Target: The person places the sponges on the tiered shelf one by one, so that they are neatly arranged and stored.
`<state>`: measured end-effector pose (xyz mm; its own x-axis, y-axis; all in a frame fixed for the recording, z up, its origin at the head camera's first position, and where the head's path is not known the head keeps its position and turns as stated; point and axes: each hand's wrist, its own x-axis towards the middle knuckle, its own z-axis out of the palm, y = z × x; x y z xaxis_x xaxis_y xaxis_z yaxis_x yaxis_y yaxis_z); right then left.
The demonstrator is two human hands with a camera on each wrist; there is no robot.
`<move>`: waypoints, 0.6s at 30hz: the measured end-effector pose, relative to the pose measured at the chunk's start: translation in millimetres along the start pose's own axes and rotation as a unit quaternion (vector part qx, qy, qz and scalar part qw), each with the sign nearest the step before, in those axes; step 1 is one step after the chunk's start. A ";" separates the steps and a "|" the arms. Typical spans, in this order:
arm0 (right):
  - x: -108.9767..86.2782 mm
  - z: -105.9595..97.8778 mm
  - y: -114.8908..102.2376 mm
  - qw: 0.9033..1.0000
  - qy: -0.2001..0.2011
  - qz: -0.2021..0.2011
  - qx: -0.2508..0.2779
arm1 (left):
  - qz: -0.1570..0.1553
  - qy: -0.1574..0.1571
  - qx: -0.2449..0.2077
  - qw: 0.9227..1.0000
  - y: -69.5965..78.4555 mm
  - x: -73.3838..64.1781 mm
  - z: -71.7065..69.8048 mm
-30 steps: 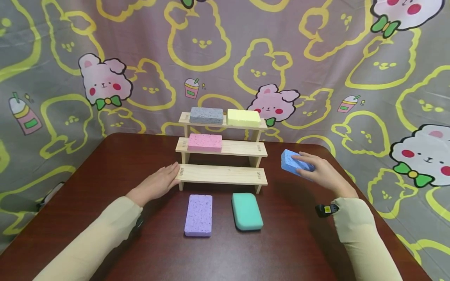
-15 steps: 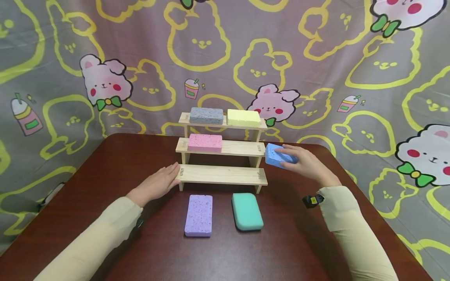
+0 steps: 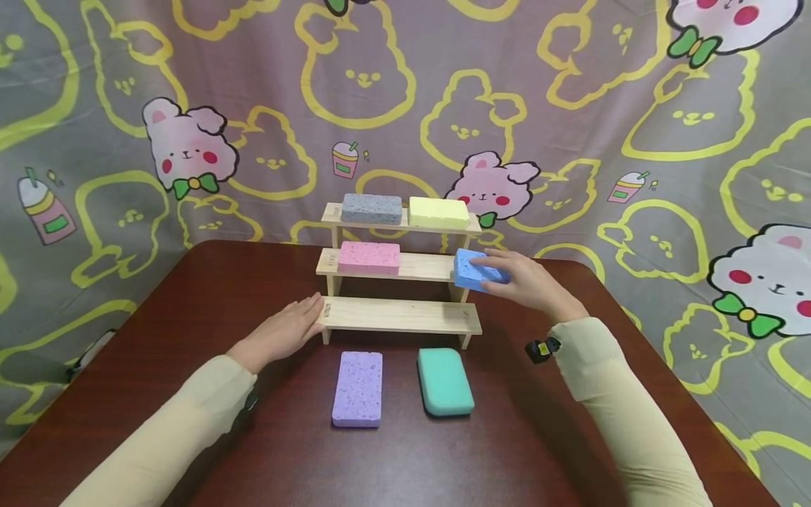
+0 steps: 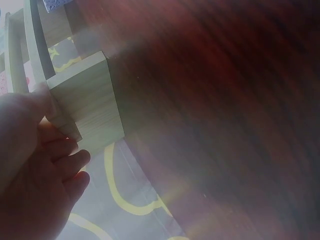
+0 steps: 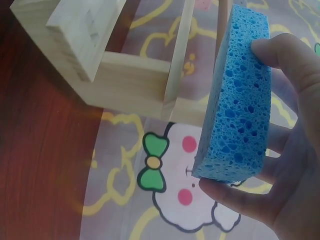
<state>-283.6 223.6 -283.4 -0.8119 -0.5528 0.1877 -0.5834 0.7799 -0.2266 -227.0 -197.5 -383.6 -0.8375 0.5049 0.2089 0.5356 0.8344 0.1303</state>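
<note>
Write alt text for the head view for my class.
Right hand holding a blue sponge by the right end of the middle shelf on a wooden stand; left hand touching its left side. Pink sponge on that shelf, grey sponge and yellow sponge above; purple sponge and green sponge in front on the table.

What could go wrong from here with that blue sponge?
The porous blue rectangular sponge, gripped by the right hand, appears partly past the right end of the middle shelf of the three-tier wooden rack, so it might drop if released there. It could also bump the rack, perhaps jostling the yellow rectangular sponge on top.
</note>
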 end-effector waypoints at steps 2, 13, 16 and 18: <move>3.0 0.1 -3.1 1.000 -0.002 -0.001 -0.004 | 0.001 0.000 0.000 1.000 0.2 0.0 -0.2; 20.8 5.1 -17.0 1.000 0.013 -0.017 -0.010 | 0.000 -0.005 0.000 1.000 1.1 -0.2 -2.2; 26.1 6.6 -20.9 1.000 0.004 -0.023 -0.008 | 0.000 -0.006 -0.002 1.000 0.8 -0.3 -2.5; 29.7 8.0 -22.9 1.000 -0.002 -0.024 -0.007 | 0.001 -0.006 -0.003 1.000 0.8 -0.6 -2.9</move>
<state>-294.5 187.0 -280.3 -0.7836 -0.5903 0.1934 -0.6207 0.7571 -0.2040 -225.8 -197.7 -380.8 -0.8373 0.5098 0.1976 0.5383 0.8319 0.1348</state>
